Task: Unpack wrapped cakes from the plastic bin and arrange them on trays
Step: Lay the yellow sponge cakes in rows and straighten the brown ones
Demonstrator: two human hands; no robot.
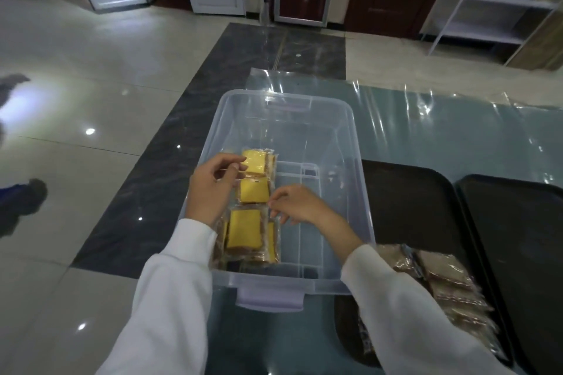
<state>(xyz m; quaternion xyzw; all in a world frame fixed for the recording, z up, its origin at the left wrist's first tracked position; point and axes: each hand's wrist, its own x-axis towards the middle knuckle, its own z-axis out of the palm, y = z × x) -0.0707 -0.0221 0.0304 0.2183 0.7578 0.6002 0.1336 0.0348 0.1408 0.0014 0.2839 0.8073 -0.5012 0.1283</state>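
Your left hand (213, 189) has its grip curled on the far yellow wrapped cake (256, 163), thumb and fingertips pinching the wrapper's left edge. Your right hand (300, 205) hovers with fingers loosely bent, a narrow grip holding nothing (whether the fingertips touch the wrapper of the middle cake (254, 190) you cannot tell from here).

Both hands are inside the clear plastic bin (350, 143). The cakes lie only along its left wall: the pinched one farthest, the middle one just nearer, and a near stack (245, 230) with more packs on edge beside it. They form a column running near to far, each flat with its yellow face up. The pinched cake is turned slightly out of line with the rest. The right half of the bin floor is bare, giving your right hand open room up to the right wall.

The bin sits at the left edge of the counter (441, 131), which is covered in shiny clear film. Right of the bin, touching or just beside its wall, is a black tray (411, 201) holding brown wrapped cakes (447, 286) in overlapping rows at its near end. A second black tray (518, 222) lies further right.
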